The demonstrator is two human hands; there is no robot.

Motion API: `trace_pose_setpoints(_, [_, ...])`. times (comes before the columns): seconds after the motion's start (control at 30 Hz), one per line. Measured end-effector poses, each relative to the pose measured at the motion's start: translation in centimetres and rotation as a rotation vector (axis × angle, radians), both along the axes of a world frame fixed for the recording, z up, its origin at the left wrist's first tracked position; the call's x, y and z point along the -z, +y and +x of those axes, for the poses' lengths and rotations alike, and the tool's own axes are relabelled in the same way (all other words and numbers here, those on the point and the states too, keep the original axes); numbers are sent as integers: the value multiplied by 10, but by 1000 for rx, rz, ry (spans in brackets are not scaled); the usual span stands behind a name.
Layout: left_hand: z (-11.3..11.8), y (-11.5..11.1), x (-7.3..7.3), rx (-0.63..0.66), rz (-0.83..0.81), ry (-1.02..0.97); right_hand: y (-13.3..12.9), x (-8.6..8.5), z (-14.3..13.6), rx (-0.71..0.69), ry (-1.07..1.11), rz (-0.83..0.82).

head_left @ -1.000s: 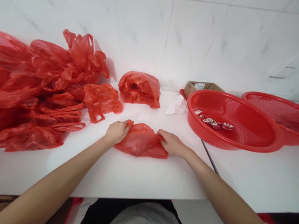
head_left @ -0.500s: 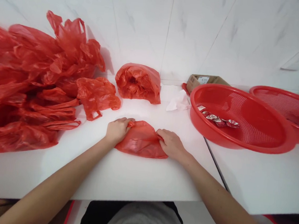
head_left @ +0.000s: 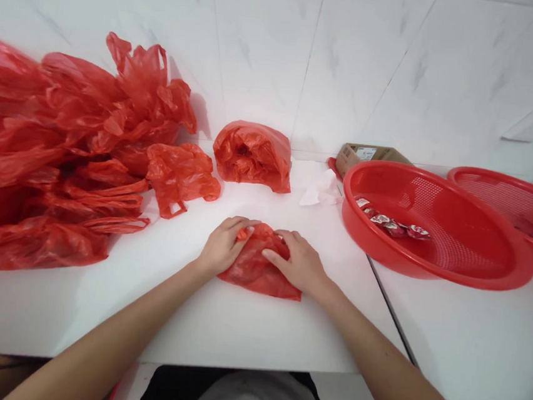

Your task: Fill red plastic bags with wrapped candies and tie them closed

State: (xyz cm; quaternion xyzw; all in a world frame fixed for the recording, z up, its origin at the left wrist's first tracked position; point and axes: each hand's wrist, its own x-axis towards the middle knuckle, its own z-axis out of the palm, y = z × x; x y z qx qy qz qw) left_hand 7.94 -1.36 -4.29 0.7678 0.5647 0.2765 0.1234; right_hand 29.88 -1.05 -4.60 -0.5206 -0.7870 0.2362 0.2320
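Between my hands, a red plastic bag (head_left: 260,265) lies bunched on the white table (head_left: 216,333). My left hand (head_left: 225,244) is closed on its upper left edge, with a bit of red plastic showing between thumb and fingers. On the bag's right side, my right hand (head_left: 302,261) grips the plastic, thumb across the top and fingers curled over the far edge. What the bag contains, if anything, cannot be made out.
Crumpled red bags (head_left: 63,155) are heaped at the left. A stuffed red bag (head_left: 254,155) sits by the wall, with white paper (head_left: 320,187) beside it. At the right stand a red basket (head_left: 434,266) holding several wrapped packets (head_left: 391,224), another basket (head_left: 508,180) and a cardboard box (head_left: 369,154).
Both hands have come closer together, gathering the bag into a smaller bunch. My right thumb now lies over the top of the plastic. The whole view has shifted slightly.
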Motion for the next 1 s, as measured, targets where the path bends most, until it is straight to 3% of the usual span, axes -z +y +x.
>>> trace_pose_setpoints(0.13, [7, 8, 3, -6, -70, 113, -2, 3, -10, -36, -191, 12])
trace_pose_setpoints(0.33, [14, 22, 0, -58, -151, 282, 4, 2, -7, -46, -242, 28])
trace_pose_setpoints(0.53, [13, 22, 1, -89, -169, 299, 0, 8, -5, -32, -274, 98])
trace_pose_setpoints(0.67, [0, 22, 2, -143, -157, 251, -4, 10, 5, 52, -239, 135])
trace_pose_setpoints(0.8, [-18, 24, 0, -259, -140, 246, -7, 7, 9, 156, -62, 59])
trace_pose_setpoints(1.0, [-48, 26, 3, -389, -147, 281, -18, 1, -3, 139, 88, 41])
